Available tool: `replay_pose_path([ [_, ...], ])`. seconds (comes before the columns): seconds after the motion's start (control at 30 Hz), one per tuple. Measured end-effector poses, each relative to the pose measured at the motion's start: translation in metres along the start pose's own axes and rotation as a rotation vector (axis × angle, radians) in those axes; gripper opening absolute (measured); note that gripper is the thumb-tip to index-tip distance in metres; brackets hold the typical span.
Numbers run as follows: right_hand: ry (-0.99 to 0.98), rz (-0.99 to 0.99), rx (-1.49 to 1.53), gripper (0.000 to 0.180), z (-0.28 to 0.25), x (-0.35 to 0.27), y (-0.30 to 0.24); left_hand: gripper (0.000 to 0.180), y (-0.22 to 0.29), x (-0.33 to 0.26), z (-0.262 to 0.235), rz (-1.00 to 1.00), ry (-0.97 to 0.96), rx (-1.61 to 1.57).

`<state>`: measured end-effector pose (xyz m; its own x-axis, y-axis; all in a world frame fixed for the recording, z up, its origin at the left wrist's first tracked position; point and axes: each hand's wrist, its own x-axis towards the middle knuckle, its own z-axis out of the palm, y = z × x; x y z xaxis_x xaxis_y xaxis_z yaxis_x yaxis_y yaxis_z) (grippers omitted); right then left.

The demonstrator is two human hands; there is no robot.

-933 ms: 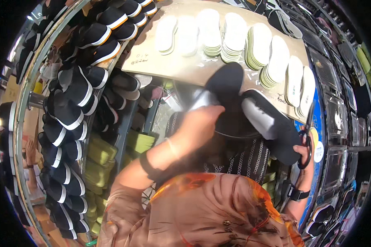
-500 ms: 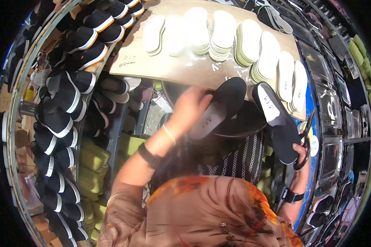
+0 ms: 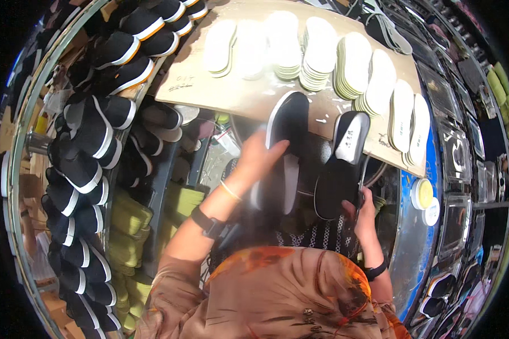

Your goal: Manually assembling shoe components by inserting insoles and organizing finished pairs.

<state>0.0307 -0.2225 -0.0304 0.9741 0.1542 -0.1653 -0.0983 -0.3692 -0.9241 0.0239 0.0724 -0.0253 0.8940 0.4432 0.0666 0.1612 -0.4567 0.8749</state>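
Observation:
My left hand (image 3: 261,155) is closed around the side of a black slip-on shoe (image 3: 291,121) with a white sole edge, toe pointing away from me. A pale inner part of it shows blurred below the thumb. To its right, a second black slip-on shoe (image 3: 332,183) points toe toward me, its white printed insole (image 3: 349,140) visible in the opening. My right hand (image 3: 365,212) grips this shoe along its right side, fingers partly hidden. A thin dark edge beside those fingers is too unclear to name.
Stacks of white insoles (image 3: 353,62) stand on a tan board (image 3: 178,85) ahead. Rows of black shoes (image 3: 87,130) fill a rack at left. Green folded pads (image 3: 127,220) lie below it. Round tubs (image 3: 421,194) sit on the blue-edged surface at right.
My right hand has brought its shoe leftward, close to the other one. The left hand's shoe has turned more upright. Black-handled scissors seen at my right hand before no longer show clearly.

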Motion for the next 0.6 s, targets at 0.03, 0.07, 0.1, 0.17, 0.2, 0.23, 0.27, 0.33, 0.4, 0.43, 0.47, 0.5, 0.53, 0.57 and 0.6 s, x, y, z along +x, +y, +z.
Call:
replay_pose_path([
  [0.03,-0.053,0.107,-0.162,0.047,-0.001,0.005,-0.007,0.034,0.000,-0.001,-0.003,0.009,-0.013,-0.005],
  [0.07,-0.021,-0.055,-0.440,0.041,-0.007,0.009,-0.016,0.034,0.001,-0.002,-0.003,0.024,0.036,0.012],
  [0.1,0.031,-0.100,-0.522,0.038,-0.011,0.010,-0.025,0.034,0.002,-0.002,-0.002,0.002,0.046,0.027],
  [0.17,0.098,-0.116,-0.466,0.039,-0.019,0.010,-0.046,0.042,0.005,-0.008,0.002,-0.062,-0.022,0.030],
  [0.2,0.124,-0.052,-0.344,0.041,-0.019,0.013,-0.058,0.047,0.007,-0.010,0.006,0.037,0.083,0.040],
  [0.23,0.135,-0.082,-0.393,0.038,-0.018,0.016,-0.071,0.053,0.009,-0.012,0.009,0.141,0.187,0.040],
  [0.27,0.077,-0.211,-0.410,0.038,-0.016,0.022,-0.085,0.062,0.011,-0.011,0.011,0.191,0.191,0.045],
  [0.33,-0.014,-0.309,-0.461,0.039,0.001,0.042,-0.112,0.060,0.016,-0.005,0.013,0.254,0.255,0.054],
  [0.4,-0.083,-0.326,-0.517,0.038,0.027,0.066,-0.133,0.057,0.020,0.006,0.011,0.322,0.330,0.075],
  [0.43,-0.129,-0.393,-0.522,0.037,0.040,0.078,-0.140,0.055,0.021,0.013,0.009,0.276,0.263,0.039],
  [0.47,-0.104,-0.378,-0.551,0.040,0.056,0.091,-0.143,0.053,0.023,0.019,0.007,0.245,0.210,-0.008],
  [0.5,-0.101,-0.491,-0.536,0.044,0.071,0.101,-0.144,0.053,0.025,0.024,0.006,0.236,0.193,0.005],
  [0.53,-0.093,-0.445,-0.547,0.044,0.083,0.108,-0.142,0.048,0.026,0.028,0.005,0.265,0.215,0.053],
  [0.57,-0.097,-0.475,-0.513,0.044,0.093,0.113,-0.140,0.043,0.028,0.032,0.005,0.278,0.225,0.098],
  [0.6,-0.101,-0.507,-0.477,0.044,0.099,0.118,-0.136,0.043,0.030,0.035,0.005,0.301,0.230,0.105],
])
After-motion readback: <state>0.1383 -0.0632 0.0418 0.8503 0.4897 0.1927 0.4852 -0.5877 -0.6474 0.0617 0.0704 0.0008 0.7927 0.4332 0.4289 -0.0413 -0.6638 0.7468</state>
